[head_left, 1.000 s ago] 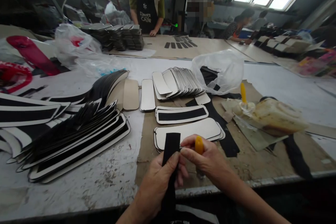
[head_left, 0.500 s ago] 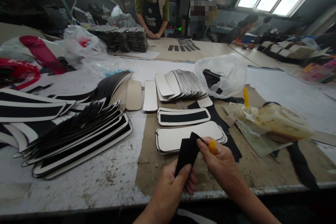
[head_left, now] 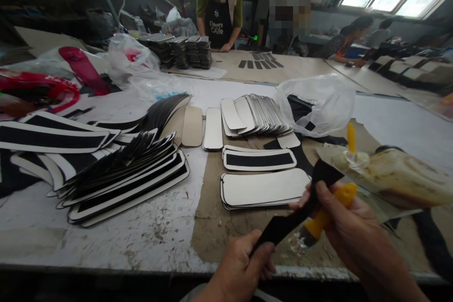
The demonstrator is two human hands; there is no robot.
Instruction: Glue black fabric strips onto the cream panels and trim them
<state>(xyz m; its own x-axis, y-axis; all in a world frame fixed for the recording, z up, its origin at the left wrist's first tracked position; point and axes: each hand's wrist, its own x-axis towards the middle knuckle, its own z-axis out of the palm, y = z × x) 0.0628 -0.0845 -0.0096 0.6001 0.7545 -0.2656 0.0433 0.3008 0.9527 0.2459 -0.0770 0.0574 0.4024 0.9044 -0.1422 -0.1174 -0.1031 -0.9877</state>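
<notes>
While the left hand (head_left: 244, 262) pinches the lower end of a black strip (head_left: 279, 229) between thumb and fingers, the right hand (head_left: 348, 219) grips its upper part. Landmark for all positions: the plain white panel (head_left: 264, 188), top of a small stack.

Strip: off the worktop (head_left: 141, 250), slanting upward left to right in front of the landmark, its upper portion passing before the landmark's right end; bent where the right thumb presses it. Right hand also carries a yellow-handled tool (head_left: 320, 223), tip pointing down and left; exact type of tip not clear.

Beneath the landmark: brown sheet (head_left: 240, 240), stained. Just behind the landmark: white panel with black band (head_left: 260, 159). Farther behind: fanned row of white panels (head_left: 265, 118), with a narrow white panel (head_left: 213, 130) at its left and a clear plastic bag (head_left: 336, 108) at its right. Left of the landmark, well apart: large overlapping pile of black-and-white panels (head_left: 130, 188). Right of the landmark, beyond the right hand: amber-stained container (head_left: 406, 174), a yellow handle (head_left: 350, 138) upright at its left end.
</notes>
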